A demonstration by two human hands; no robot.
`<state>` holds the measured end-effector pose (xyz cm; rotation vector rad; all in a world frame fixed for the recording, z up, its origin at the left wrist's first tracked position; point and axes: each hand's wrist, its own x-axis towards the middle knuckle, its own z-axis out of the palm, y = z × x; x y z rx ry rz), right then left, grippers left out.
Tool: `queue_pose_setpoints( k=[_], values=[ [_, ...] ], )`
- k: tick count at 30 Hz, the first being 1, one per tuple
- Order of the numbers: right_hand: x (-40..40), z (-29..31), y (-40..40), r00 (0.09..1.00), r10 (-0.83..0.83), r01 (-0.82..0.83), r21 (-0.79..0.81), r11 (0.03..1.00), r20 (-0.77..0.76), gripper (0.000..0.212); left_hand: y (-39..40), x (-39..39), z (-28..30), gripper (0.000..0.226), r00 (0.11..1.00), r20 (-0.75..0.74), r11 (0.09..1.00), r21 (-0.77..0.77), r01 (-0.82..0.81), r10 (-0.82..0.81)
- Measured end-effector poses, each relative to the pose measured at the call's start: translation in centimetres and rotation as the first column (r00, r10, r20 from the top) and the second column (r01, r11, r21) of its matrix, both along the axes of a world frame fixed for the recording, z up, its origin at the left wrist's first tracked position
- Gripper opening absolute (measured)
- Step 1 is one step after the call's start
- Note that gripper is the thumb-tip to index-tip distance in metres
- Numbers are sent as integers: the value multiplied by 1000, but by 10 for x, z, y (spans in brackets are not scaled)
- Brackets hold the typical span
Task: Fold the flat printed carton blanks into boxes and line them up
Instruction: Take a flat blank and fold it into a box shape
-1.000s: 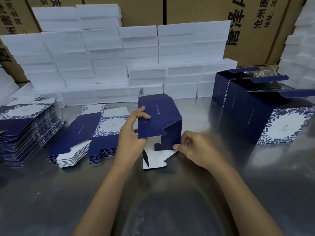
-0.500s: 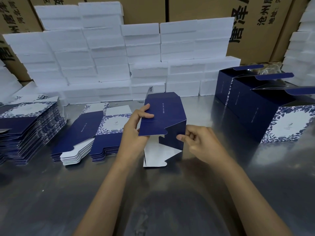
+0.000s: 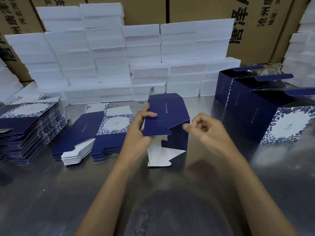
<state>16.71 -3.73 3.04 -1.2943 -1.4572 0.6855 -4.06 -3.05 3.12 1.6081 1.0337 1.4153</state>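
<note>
At the middle of a steel bench (image 3: 51, 193), a half-formed navy carton (image 3: 167, 119) stands partly erected, its white-lined bottom flaps (image 3: 162, 155) splayed toward the camera and resting on the metal. Of the two hands, the left hand (image 3: 139, 133) grips the carton's left edge, thumb laid over the upper navy panel, fingers behind it. The right hand (image 3: 204, 132) hovers just beside the carton's right corner, fingers curled and thumb extended, holding nothing; whether the thumb tip touches the card cannot be told. Left of the carton lie two low piles of flat blanks (image 3: 95, 135), and farther left a taller stack of blanks (image 3: 29, 132). To the right, finished boxes (image 3: 265, 106) with floral white fronts stand in a row, lids open. White foam blocks (image 3: 110, 62) are stacked along the back, before brown shipping cartons (image 3: 196, 9) printed with black characters.
</note>
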Motion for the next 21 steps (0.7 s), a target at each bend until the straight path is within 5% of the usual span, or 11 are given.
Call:
queue_pose_setpoints(
  k=[3, 7, 13, 18, 21],
  values=[
    [-5, 10, -5, 986, -31, 44, 77, 996, -161, 15, -1, 1, -1, 48, 998, -1, 998, -23, 65, -65],
    [-16, 5, -7, 998, 69, -69, 44, 997, -6, 36, 0, 2, -5, 67, 981, -55, 981, -69, 180, -184],
    [-15, -6, 0, 999, 37, -36, 117, 992, -6, 36, 4, -14, -3, 94, 915, -217, 934, -192, 300, -339],
    [-18, -9, 2, 997, -2, 17, 185, 983, -83, 31, -1, 3, -3, 50, 989, -146, 999, -44, -11, 5],
    [-18, -6, 2, 993, 17, 3, 168, 986, -117, 31, -1, 10, -6, 31, 996, -52, 997, -4, -76, 76]
  ],
)
